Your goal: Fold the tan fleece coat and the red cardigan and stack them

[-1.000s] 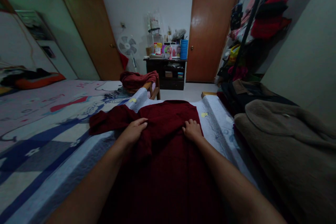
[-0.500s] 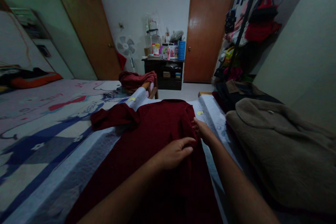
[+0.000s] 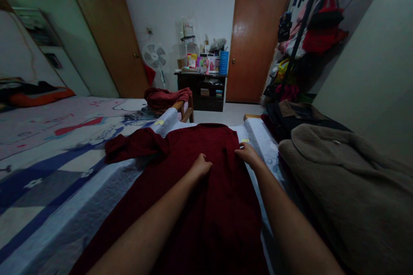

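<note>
A dark red long garment (image 3: 190, 146) lies spread on the pale bedding, its collar end away from me. One sleeve reaches out to the left; the right sleeve lies over the body of the garment. My left hand (image 3: 201, 166) is on the middle of the garment, its fingers closed on the cloth. At the garment's right edge, below the shoulder, my right hand (image 3: 248, 154) pinches the cloth between thumb and fingers.
Right of the garment lie a folded grey-brown fleece coat (image 3: 342, 180) and a dark jacket (image 3: 306, 116). A red cloth bundle (image 3: 166, 99) rests on the wooden bed end. The patterned sheet (image 3: 77, 137) spreads at left.
My left hand has moved left, away from my right hand, and its fingers have closed. The right sleeve now lies flatter over the garment. My right hand stays near the right edge.
</note>
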A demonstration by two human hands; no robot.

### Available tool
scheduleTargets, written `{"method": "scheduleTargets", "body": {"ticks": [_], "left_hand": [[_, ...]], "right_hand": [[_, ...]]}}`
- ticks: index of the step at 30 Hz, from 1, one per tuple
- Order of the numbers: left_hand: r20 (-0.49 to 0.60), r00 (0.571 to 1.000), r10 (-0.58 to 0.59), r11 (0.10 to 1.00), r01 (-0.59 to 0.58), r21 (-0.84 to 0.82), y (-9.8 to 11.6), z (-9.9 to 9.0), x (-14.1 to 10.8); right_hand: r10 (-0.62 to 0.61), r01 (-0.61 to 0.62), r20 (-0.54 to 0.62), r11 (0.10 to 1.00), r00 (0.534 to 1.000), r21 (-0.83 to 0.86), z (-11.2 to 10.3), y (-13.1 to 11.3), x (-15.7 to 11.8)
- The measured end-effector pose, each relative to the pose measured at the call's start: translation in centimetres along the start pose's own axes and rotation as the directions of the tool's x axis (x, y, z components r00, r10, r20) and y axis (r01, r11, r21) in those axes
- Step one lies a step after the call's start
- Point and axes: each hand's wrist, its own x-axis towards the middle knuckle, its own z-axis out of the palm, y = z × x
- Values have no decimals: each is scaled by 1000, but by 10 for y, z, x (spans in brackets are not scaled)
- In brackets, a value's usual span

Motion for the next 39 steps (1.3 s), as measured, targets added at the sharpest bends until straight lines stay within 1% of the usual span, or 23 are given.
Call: {"method": "scheduleTargets", "body": {"ticks": [2,4,7,10,12,15,17,20,21,23,24,25,26,27,28,29,31,33,34,36,38,39], "left_hand": [[6,1000,-1,1000,1,6,3,1,7],[6,999,34,999,-34,10,7,1,12],[2,992,124,992,-124,11,12,3,17],[-10,981,194,981,-194,16,11,5,18],[-34,978,206,978,-205,34,7,6,15],[-90,982,166,984,-159,87,-1,4,7],[-113,986,123,978,-101,184,-6,1,2],[-89,991,99,912,-54,406,-6,-3,-6],[-96,988,119,881,-60,469,-4,-3,-8],[-141,964,226,832,-116,542,0,-3,-13],[-157,939,307,811,-171,560,2,-2,-15],[-150,906,395,785,-248,567,3,-1,-17],[-115,870,479,753,-340,563,4,1,-18],[-58,835,548,716,-432,548,5,3,-20],[11,806,592,682,-508,526,5,5,-21],[79,792,605,661,-555,504,6,8,-21],[193,803,564,665,-580,470,7,10,-20],[243,820,517,689,-568,451,10,12,-16],[238,825,512,699,-561,444,13,12,-12],[185,832,523,728,-549,410,22,13,0],[151,847,510,782,-530,329,32,16,15],[159,854,495,809,-520,273,38,19,24]], "right_hand": [[-35,35,-35,999,999,-6,4,-12,24],[-68,68,-53,998,996,-3,9,-22,47],[-93,93,-22,996,995,17,17,-28,76],[-79,78,23,996,997,47,23,-23,97],[-58,57,17,996,998,73,25,-17,106],[-29,34,-40,992,999,126,30,-5,114],[-6,19,-79,987,997,158,34,2,116],[25,-6,-101,982,995,189,42,9,115],[30,-10,-100,981,995,196,44,10,114],[27,-7,-93,979,995,205,45,10,111],[23,-4,-89,978,996,208,44,9,109],[22,-3,-87,978,996,210,42,8,108],[26,-8,-84,978,996,210,40,7,106],[35,-18,-81,978,996,209,37,6,103],[50,-34,-76,978,996,208,35,5,100],[71,-56,-67,977,995,205,32,4,96],[117,-107,-37,974,992,199,28,4,85],[154,-152,4,969,988,194,24,4,70],[167,-168,24,967,986,193,23,3,62],[180,-187,53,964,982,190,19,3,43],[185,-194,66,963,981,186,15,3,23],[187,-196,68,963,980,184,12,3,12]]}}
